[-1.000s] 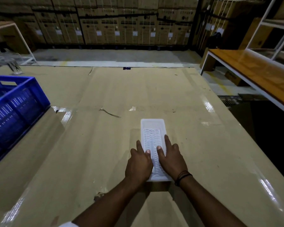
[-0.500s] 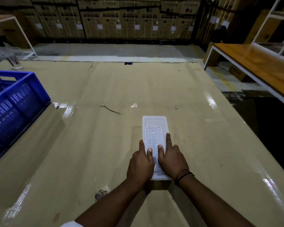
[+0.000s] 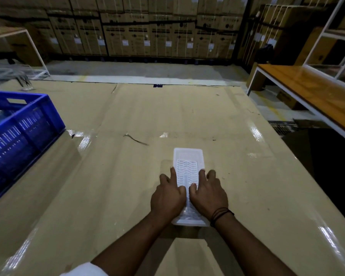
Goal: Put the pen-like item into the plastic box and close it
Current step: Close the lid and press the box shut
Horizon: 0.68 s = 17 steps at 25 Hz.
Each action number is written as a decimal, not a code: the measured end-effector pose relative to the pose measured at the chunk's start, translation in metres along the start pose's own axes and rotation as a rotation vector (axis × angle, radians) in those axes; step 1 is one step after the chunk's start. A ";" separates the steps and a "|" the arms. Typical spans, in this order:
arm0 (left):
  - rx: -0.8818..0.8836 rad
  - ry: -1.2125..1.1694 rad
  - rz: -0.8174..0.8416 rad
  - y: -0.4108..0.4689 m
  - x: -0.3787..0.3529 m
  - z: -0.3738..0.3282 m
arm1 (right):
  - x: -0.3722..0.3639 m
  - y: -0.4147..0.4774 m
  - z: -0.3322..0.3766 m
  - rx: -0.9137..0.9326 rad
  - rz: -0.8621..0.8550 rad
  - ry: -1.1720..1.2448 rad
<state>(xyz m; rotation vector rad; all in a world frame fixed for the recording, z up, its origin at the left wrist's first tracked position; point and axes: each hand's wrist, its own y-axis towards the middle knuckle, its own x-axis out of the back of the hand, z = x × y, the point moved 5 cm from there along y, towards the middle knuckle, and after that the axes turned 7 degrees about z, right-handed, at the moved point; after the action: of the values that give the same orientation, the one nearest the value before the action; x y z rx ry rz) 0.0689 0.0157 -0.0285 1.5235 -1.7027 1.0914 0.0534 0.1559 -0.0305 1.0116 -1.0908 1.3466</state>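
A long white translucent plastic box (image 3: 188,159) with a ribbed lid lies lengthwise on the cardboard-covered table (image 3: 112,186) in front of me. My left hand (image 3: 167,198) rests on its near left part, index finger stretched along the left edge. My right hand (image 3: 208,196) covers the near right part, fingers at the right edge and a dark band on the wrist. Both thumbs meet on the middle of the lid. The lid looks down on the box. No pen-like item shows outside the box; the contents are hidden.
A blue slotted crate (image 3: 18,132) stands at the table's left. The table's right edge drops to dark floor, with a wooden bench (image 3: 311,92) on white legs beyond. Stacked cardboard cartons (image 3: 147,32) line the back wall. A thin stray strand (image 3: 135,139) lies past the box.
Both hands have spread apart from the lid's middle toward the box's side edges. The box has stayed in place.
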 end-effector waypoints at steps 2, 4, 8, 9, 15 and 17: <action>-0.049 0.108 -0.015 0.010 0.003 -0.003 | -0.001 0.008 0.004 0.063 0.019 -0.015; -0.101 0.215 -0.027 0.014 0.000 -0.007 | -0.006 0.012 0.005 0.097 0.074 0.044; -0.146 0.241 -0.024 0.021 -0.004 -0.008 | -0.011 0.017 0.000 0.128 0.083 0.107; -0.147 0.229 -0.024 0.021 -0.003 -0.008 | -0.011 0.017 0.001 0.128 0.092 0.114; -0.145 0.186 -0.026 0.018 -0.003 -0.007 | -0.010 0.017 0.000 0.125 0.107 0.129; -0.145 0.173 -0.007 0.016 -0.003 -0.008 | -0.009 0.015 0.002 0.126 0.122 0.110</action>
<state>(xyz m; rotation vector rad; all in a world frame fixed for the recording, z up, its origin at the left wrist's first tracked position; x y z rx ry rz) 0.0531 0.0239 -0.0304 1.3055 -1.6200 1.0403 0.0393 0.1523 -0.0402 0.9623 -1.0081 1.5678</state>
